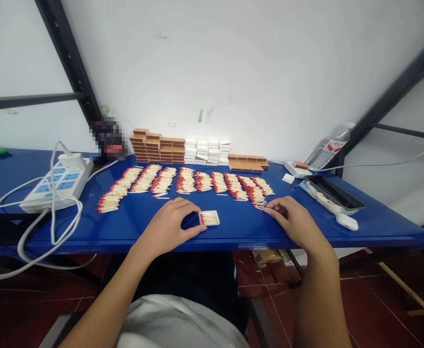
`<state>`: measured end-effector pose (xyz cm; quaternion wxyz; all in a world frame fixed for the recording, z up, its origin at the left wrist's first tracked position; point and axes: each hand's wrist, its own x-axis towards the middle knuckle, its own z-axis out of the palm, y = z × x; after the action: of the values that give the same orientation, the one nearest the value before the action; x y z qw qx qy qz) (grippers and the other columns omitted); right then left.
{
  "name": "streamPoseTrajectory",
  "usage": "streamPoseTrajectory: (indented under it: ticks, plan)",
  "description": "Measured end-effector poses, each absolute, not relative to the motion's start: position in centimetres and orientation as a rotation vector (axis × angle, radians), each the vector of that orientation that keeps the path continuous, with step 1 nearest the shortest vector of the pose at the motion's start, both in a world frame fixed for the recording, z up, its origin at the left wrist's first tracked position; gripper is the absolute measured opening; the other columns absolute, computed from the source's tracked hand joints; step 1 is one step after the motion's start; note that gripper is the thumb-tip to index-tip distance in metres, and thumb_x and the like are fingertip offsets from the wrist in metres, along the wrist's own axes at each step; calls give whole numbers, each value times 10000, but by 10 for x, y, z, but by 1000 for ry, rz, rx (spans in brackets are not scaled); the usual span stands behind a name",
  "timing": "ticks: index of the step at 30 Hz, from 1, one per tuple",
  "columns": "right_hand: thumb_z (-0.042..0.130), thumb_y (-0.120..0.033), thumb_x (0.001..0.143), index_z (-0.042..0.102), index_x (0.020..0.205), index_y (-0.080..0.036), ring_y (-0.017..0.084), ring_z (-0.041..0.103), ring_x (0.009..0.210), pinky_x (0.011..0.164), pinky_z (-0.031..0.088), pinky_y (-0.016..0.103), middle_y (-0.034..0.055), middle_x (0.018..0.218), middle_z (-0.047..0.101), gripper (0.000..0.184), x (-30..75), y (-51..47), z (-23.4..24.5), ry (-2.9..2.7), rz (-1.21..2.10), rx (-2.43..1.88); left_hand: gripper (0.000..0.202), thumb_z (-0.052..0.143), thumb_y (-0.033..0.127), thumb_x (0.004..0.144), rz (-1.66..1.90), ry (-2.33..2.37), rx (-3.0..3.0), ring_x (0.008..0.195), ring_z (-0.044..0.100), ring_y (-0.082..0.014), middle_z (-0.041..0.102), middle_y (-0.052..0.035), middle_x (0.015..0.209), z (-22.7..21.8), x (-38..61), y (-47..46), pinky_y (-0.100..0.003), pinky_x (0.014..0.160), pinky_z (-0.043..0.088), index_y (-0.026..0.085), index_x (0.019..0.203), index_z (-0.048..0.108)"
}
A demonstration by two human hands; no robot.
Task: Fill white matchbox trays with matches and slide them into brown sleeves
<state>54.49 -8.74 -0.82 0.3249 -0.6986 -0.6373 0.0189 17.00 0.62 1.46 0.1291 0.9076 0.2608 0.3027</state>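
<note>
My left hand (172, 224) pinches the left end of a small white matchbox tray (209, 218) that lies on the blue table (125, 232) and holds a few red-tipped matches. My right hand (295, 220) rests on the table at the right end of a long row of red-tipped matches (183, 182), its fingertips closed on a few matches near the last pile (261, 205).
Brown matchbox sleeves (157, 147) and white trays (206, 152) are stacked along the wall, with more brown sleeves (248, 163) to their right. A white power strip (58, 181) with looping cables lies at left. A dark tray (333, 192), a white device and a plastic bottle (328, 147) sit at right.
</note>
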Motion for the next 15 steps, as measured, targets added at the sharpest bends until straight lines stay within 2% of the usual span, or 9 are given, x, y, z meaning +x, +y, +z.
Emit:
streamPoseTrajectory:
  ticks: [6,15]
  plan:
    - [598,-517,1026,749,962,-242,247,613,820,768,508,397,75,937,650,321,545,-87,-9,-1686,41,-1824,245,777,427,976,895,752,2636,1071,721,-276,791,-69,1132,15,170,6,-437,972,568,232,1120,742]
    - [562,-442,1049,658,885,-247,284,619,938,859,508,433,84,967,662,272,520,-87,-3,-1714,75,-1763,248,797,413,967,890,755,2630,1082,721,-279,790,-67,1143,16,170,6,-439,967,563,232,1126,737]
